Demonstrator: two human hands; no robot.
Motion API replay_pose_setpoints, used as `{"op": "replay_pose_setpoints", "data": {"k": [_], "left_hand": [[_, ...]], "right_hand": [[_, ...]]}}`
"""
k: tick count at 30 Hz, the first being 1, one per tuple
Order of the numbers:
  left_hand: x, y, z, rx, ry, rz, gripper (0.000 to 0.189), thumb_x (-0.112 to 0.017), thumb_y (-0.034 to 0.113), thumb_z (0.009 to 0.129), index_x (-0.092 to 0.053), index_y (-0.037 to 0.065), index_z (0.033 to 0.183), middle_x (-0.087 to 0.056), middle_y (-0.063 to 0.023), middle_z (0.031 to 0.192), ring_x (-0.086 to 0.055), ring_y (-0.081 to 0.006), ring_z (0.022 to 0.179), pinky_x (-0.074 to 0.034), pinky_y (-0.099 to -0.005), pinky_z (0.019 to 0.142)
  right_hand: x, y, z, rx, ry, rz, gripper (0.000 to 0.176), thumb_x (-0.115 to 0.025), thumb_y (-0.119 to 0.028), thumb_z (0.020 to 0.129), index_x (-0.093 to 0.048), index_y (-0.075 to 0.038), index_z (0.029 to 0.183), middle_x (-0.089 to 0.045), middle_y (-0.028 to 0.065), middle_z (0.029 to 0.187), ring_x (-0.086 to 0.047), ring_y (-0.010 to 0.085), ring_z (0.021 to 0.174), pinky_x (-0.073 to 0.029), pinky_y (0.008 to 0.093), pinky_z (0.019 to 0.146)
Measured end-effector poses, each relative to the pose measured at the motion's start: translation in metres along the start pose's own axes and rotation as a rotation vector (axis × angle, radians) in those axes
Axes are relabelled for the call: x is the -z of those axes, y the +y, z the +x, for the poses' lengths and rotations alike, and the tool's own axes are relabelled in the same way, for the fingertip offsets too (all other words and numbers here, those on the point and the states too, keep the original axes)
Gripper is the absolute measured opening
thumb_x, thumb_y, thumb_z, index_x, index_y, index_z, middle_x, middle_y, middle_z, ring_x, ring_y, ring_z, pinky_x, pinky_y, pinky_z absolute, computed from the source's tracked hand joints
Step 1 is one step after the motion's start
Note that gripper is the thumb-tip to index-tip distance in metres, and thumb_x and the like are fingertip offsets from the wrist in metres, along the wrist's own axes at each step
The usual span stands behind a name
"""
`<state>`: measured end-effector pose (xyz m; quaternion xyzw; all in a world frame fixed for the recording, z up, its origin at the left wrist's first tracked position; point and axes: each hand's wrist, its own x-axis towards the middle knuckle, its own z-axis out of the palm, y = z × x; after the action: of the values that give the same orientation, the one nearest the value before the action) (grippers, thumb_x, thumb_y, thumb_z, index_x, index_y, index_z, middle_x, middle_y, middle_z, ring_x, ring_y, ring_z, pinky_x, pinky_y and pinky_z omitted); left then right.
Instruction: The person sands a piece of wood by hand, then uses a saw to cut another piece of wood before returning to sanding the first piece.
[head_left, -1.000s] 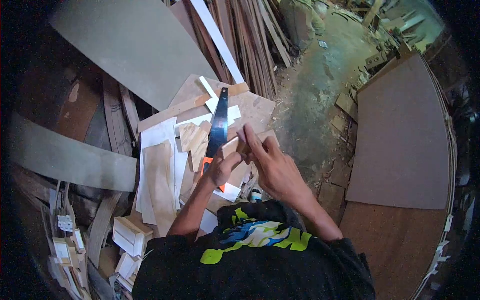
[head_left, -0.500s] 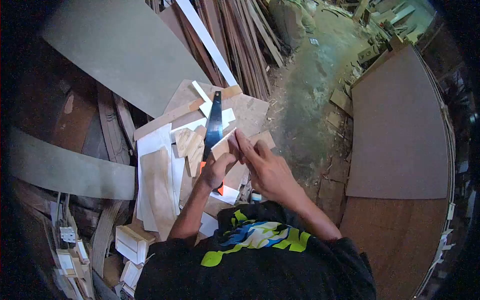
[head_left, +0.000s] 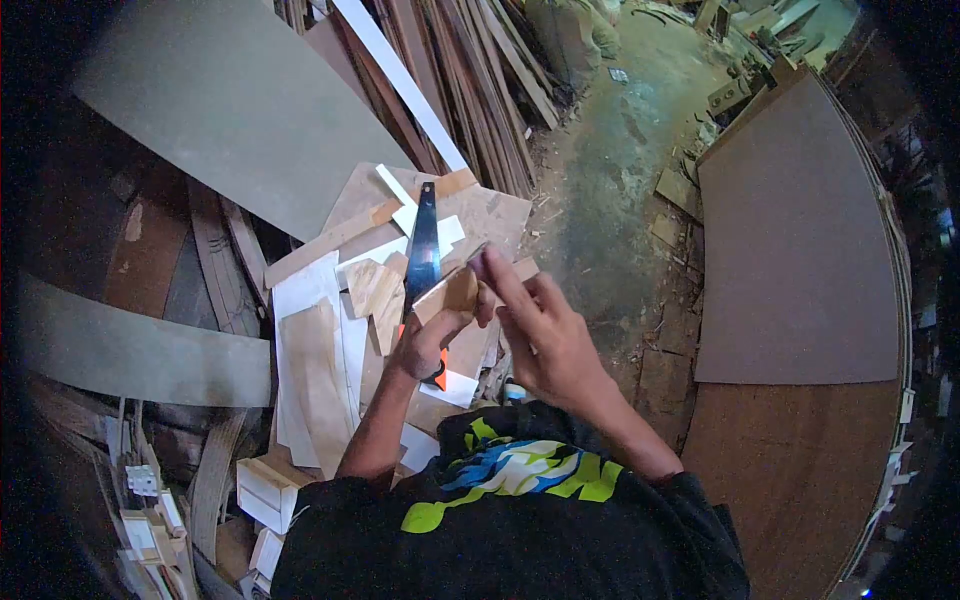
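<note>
Held in my left hand (head_left: 432, 343) is a small wooden block (head_left: 450, 293), tilted up, with the thumb pressed along its near side. My right hand (head_left: 545, 335) is just to the right of the block. Its fingertips pinch a small, thin, dark piece of sandpaper (head_left: 477, 258) by the block's upper right corner; most of the sheet is hidden by the fingers. Beneath the hands lies a handsaw (head_left: 425, 240), its dark blade pointing away and its orange-and-black handle (head_left: 440, 378) partly covered by my left hand.
A worktop board (head_left: 497, 217) carries white strips (head_left: 452, 232), a cut plywood piece (head_left: 375, 290) and a long thin wooden sheet (head_left: 312, 365). Large panels (head_left: 800, 240) lean on the right. Stacked timber strips (head_left: 470, 80) stand at the back. Small wooden boxes (head_left: 268, 490) sit lower left.
My right hand has drawn slightly back and lifted its fingertips with the sandpaper off the block's face. The block, still in my left hand, has tilted so more of its face shows.
</note>
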<state>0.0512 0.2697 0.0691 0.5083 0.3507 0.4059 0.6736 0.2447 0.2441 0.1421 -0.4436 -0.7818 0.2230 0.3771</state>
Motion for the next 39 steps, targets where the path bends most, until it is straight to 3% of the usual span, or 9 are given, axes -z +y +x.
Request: {"op": "replay_pose_setpoints", "data": {"k": [6,7,14,19,27,34,35,38,39], "left_hand": [[-0.011,0.017,-0.003,-0.068,-0.023,-0.138,0.06,-0.042,0.019,0.092,-0.031,0.001,0.148,-0.044,-0.0104,0.142,-0.046,-0.0224,0.13,-0.036,-0.0371,0.11],[-0.005,0.025,-0.001,-0.096,-0.052,0.018,0.063,-0.044,0.02,0.092,-0.028,0.001,0.149,-0.044,-0.0099,0.143,-0.046,-0.0222,0.131,-0.037,-0.0364,0.109],[-0.015,0.029,-0.016,-0.07,0.13,-0.012,0.054,-0.042,0.008,0.089,-0.04,-0.001,0.142,-0.049,-0.0104,0.138,-0.049,-0.0206,0.127,-0.039,-0.0359,0.108],[0.001,0.018,-0.01,-0.118,0.118,-0.056,0.045,-0.043,0.008,0.086,-0.052,-0.002,0.13,-0.063,-0.0116,0.114,-0.062,-0.0198,0.105,-0.05,-0.0334,0.093],[-0.006,0.043,-0.008,-0.141,0.048,-0.048,0.045,-0.045,0.01,0.093,-0.048,0.0,0.136,-0.057,-0.0094,0.128,-0.056,-0.0189,0.116,-0.045,-0.0343,0.1],[-0.002,0.041,-0.008,-0.21,0.033,0.015,0.045,-0.046,0.011,0.094,-0.047,0.0,0.137,-0.056,-0.0103,0.13,-0.054,-0.019,0.121,-0.043,-0.0341,0.104],[-0.021,0.049,-0.014,-0.133,0.196,-0.055,0.045,-0.046,0.013,0.095,-0.047,0.0,0.138,-0.057,-0.0102,0.129,-0.055,-0.0186,0.12,-0.044,-0.0344,0.104],[-0.007,0.027,-0.009,-0.136,0.14,0.01,0.045,-0.046,0.013,0.095,-0.047,0.0,0.138,-0.058,-0.0101,0.128,-0.056,-0.0185,0.119,-0.045,-0.0341,0.102],[0.0,0.03,-0.008,-0.15,0.117,0.004,0.045,-0.045,0.012,0.094,-0.047,-0.001,0.138,-0.058,-0.0104,0.127,-0.057,-0.0186,0.117,-0.047,-0.0344,0.099]], "right_hand": [[-0.019,-0.008,0.007,0.042,-0.017,-0.102,0.079,-0.058,0.002,0.082,-0.029,-0.019,0.152,-0.052,0.0186,0.104,-0.062,0.0389,0.083,-0.053,0.0459,0.068],[-0.025,-0.002,0.004,0.073,-0.026,-0.142,0.084,-0.061,-0.008,0.083,-0.019,-0.022,0.154,-0.05,0.0185,0.104,-0.062,0.04,0.073,-0.054,0.0488,0.06],[-0.018,-0.01,0.004,-0.002,-0.05,-0.105,0.077,-0.062,-0.004,0.083,-0.03,-0.021,0.151,-0.052,0.0175,0.101,-0.061,0.0386,0.079,-0.052,0.0477,0.064],[-0.013,-0.01,0.016,0.04,-0.076,-0.126,0.087,-0.066,-0.015,0.08,-0.021,-0.02,0.154,-0.052,0.0198,0.104,-0.063,0.0413,0.075,-0.053,0.0479,0.061],[-0.024,-0.011,0.016,0.106,-0.001,-0.093,0.087,-0.067,-0.017,0.079,-0.022,-0.023,0.153,-0.052,0.0205,0.106,-0.062,0.0418,0.075,-0.052,0.049,0.059],[-0.026,-0.015,0.018,0.057,0.056,-0.049,0.065,-0.056,-0.006,0.09,-0.035,-0.019,0.149,-0.053,0.0169,0.096,-0.059,0.036,0.08,-0.05,0.0462,0.062],[-0.022,-0.016,0.018,-0.007,-0.018,-0.096,0.067,-0.056,-0.005,0.088,-0.034,-0.019,0.15,-0.052,0.017,0.095,-0.059,0.0355,0.081,-0.05,0.0471,0.062],[-0.017,-0.017,0.038,-0.066,-0.014,-0.139,0.074,-0.058,-0.001,0.084,-0.033,-0.019,0.151,-0.052,0.0165,0.095,-0.059,0.0356,0.081,-0.051,0.0466,0.064],[-0.019,-0.012,0.03,0.04,0.004,-0.13,0.077,-0.063,-0.014,0.084,-0.027,-0.021,0.152,-0.053,0.0194,0.099,-0.062,0.0417,0.071,-0.052,0.0488,0.058]]}}
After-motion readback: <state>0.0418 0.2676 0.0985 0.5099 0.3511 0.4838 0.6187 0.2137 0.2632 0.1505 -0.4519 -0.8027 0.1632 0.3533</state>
